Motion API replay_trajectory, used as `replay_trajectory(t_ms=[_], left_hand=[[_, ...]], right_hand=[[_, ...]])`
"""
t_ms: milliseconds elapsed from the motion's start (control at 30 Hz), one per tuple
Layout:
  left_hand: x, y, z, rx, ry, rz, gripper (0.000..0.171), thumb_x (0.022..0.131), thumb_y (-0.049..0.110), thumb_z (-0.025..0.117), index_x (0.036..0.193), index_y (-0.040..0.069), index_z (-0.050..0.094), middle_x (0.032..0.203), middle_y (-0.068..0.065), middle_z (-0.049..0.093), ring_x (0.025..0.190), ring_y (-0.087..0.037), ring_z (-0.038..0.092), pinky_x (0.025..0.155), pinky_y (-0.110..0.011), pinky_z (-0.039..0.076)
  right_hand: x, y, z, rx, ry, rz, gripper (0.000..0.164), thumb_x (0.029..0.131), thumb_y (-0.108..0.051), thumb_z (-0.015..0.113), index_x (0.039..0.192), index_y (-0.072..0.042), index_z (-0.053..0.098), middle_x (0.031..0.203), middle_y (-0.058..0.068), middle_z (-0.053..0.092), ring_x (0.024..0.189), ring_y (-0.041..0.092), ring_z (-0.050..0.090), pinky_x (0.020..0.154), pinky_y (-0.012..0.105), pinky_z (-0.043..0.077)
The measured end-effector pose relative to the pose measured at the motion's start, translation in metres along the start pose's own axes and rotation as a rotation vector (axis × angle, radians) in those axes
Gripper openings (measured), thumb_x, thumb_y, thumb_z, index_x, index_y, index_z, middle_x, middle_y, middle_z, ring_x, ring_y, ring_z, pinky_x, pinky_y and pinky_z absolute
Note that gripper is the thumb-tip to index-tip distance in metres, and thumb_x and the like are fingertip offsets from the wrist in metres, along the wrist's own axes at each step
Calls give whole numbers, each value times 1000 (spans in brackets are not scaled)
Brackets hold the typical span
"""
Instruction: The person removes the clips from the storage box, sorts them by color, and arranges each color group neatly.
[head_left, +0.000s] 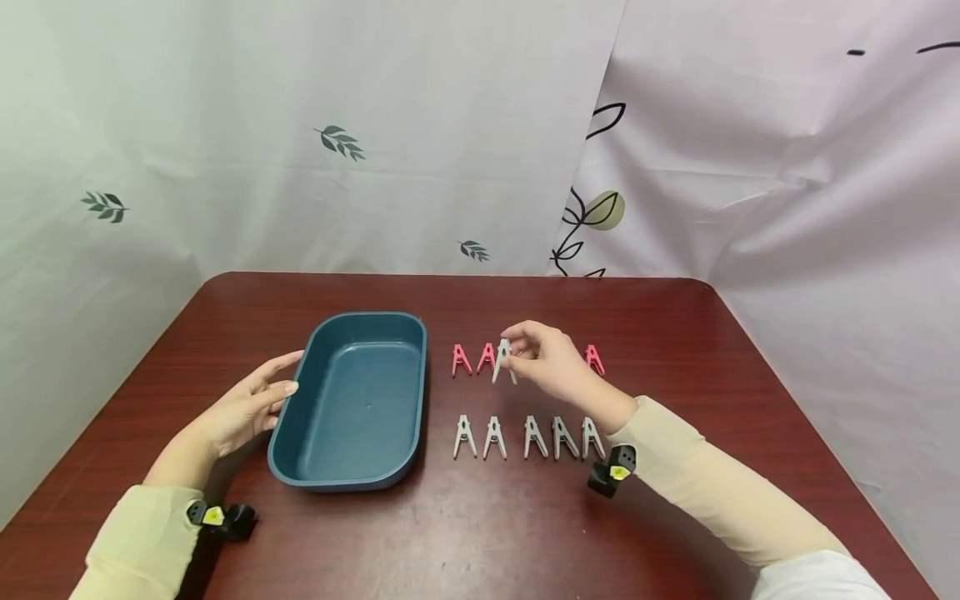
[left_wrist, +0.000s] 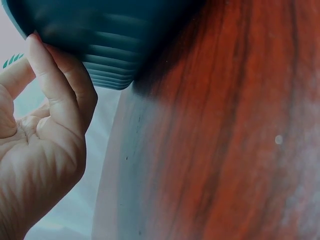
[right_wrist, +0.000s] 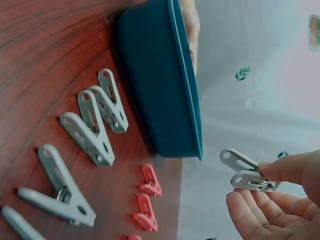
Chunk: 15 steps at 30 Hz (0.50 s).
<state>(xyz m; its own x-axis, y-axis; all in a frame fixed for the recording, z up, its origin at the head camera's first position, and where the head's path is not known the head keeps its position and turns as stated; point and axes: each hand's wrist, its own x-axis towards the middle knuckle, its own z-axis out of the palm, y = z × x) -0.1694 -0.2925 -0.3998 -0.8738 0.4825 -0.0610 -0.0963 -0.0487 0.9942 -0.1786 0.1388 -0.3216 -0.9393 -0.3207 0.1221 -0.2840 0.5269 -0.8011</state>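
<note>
My left hand (head_left: 243,408) holds the left rim of a blue plastic basin (head_left: 367,408), its thumb at the rim and fingers against the outer side. In the left wrist view, the fingers (left_wrist: 47,75) meet the basin's ribbed wall (left_wrist: 110,45). My right hand (head_left: 551,362) pinches a grey clothespin (head_left: 503,358) between thumb and fingertips, above the table to the right of the basin. The right wrist view shows that grey clothespin (right_wrist: 245,172) held up, its two legs pointing away from the hand (right_wrist: 285,200).
Red clothespins (head_left: 461,360) stand in a back row, one (head_left: 594,360) partly beyond the right hand. Several grey clothespins (head_left: 535,437) form a nearer row, the rightmost beside the right wrist. All are on a dark red wooden table (head_left: 480,533), with patterned curtains (head_left: 420,125) behind.
</note>
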Motion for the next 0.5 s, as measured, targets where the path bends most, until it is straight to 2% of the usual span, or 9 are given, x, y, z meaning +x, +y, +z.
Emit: replay_trajectory(t_ms=[267, 500], left_hand=[[0, 1, 1, 5, -2, -8, 48, 102, 5, 37, 143, 28, 27, 109, 3, 69, 94, -10, 68, 70, -27, 58], [0, 0, 0, 38, 24, -23, 49, 102, 7, 39, 145, 27, 26, 105, 3, 69, 91, -9, 68, 67, -26, 57]], right_hand=[[-16, 12, -14, 5, -17, 33, 30, 83, -5, 68, 111, 3, 60, 88, 13, 65, 68, 12, 59, 56, 23, 45], [-29, 28, -25, 31, -17, 90, 29, 85, -3, 66, 111, 6, 58, 88, 15, 64, 65, 11, 59, 57, 25, 51]])
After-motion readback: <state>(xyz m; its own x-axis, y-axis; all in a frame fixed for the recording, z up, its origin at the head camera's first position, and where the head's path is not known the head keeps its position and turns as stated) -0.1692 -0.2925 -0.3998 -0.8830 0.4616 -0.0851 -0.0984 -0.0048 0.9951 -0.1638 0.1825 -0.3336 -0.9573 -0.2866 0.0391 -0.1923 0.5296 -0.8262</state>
